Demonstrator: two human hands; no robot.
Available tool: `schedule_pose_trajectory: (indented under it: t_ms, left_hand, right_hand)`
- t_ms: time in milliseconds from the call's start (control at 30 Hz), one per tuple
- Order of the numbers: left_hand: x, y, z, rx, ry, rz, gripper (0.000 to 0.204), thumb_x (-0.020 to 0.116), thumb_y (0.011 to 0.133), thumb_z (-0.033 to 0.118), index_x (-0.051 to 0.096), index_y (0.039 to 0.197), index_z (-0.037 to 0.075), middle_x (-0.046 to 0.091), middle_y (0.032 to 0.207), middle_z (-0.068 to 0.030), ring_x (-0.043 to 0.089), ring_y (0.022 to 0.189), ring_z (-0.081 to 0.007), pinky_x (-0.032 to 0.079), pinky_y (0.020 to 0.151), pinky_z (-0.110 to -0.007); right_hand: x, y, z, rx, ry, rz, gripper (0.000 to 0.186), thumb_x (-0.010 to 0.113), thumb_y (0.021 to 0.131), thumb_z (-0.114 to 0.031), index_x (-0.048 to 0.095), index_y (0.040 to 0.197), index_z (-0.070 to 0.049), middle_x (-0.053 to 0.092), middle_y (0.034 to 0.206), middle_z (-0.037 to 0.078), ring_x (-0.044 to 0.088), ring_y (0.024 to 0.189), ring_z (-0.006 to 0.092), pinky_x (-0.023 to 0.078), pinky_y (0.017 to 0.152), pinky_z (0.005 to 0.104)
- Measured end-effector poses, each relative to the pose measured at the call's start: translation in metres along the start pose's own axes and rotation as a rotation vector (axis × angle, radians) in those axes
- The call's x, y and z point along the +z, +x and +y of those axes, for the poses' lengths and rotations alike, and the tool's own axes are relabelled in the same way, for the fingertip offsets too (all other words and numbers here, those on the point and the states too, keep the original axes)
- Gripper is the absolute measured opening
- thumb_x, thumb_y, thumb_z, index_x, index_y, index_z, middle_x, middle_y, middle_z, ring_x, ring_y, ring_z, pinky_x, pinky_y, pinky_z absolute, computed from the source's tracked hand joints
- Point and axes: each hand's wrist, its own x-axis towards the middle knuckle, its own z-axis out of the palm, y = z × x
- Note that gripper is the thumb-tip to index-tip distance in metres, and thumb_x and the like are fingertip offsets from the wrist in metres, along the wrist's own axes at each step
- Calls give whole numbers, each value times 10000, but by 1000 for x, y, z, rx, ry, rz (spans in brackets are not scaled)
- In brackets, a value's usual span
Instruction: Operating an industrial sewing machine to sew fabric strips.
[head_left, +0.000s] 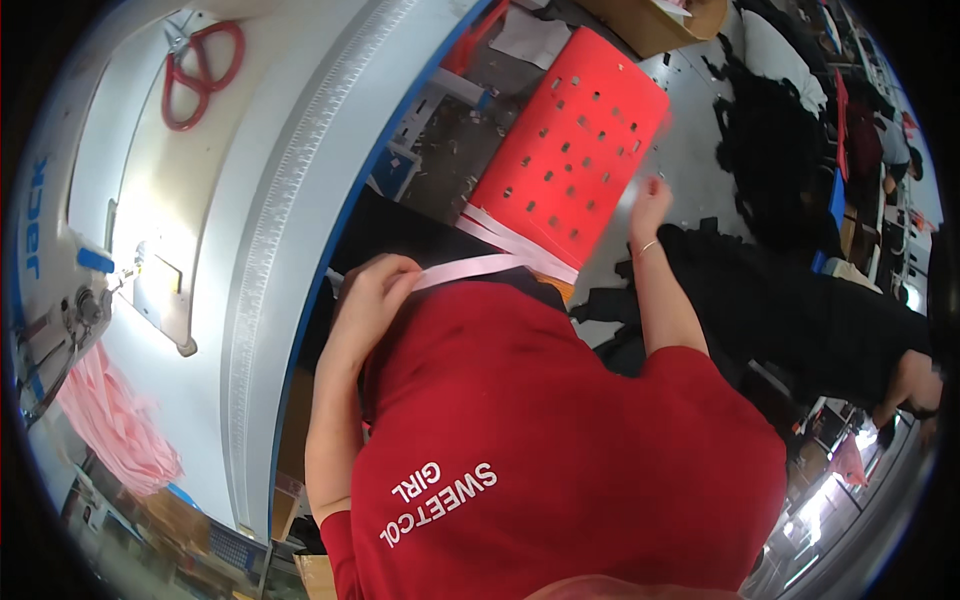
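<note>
The fingers of the left hand are closed on one end of a pink strip, seemingly with the thumb pressing from the near side. The strip runs from there to the right, above the lap, nearly straight; probably it is held by the end so that it does not twist. The right hand is raised well apart from the left, its fingers curled; it is blurred, so I cannot tell if something thin is between them.

Just beyond the lap stands a red plastic piece with many holes, a box or a stool. More pink strips lie across its near edge, perhaps to be within easy reach.

On the left is a white table with a ruler along its edge, maybe for quick measuring. A pink bundle lies near the sewing machine. The scissors rest farther, likely kept away from the needle. Farther to the right is black cloth, and another person's arm.
</note>
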Motion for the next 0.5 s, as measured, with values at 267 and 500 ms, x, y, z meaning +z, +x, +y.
schedule_pose_trajectory:
  t_ms: [267,500]
  left_hand:
    - [0,6,6,21,8,-13,123,658,910,97,688,954,-14,696,903,-152,698,830,-277,534,742,-331]
    - [-2,7,-3,21,20,14,100,653,913,50,682,966,-29,690,885,-116,691,812,-186,536,741,-279]
  right_hand:
    - [-11,-124,-72,-318,-230,-496,487,892,662,-388,635,964,-106,575,1011,115,562,1012,340,470,844,422]
    - [-72,-46,50,264,-530,-131,141,665,797,-53,671,936,-27,696,966,168,672,884,339,531,838,434]
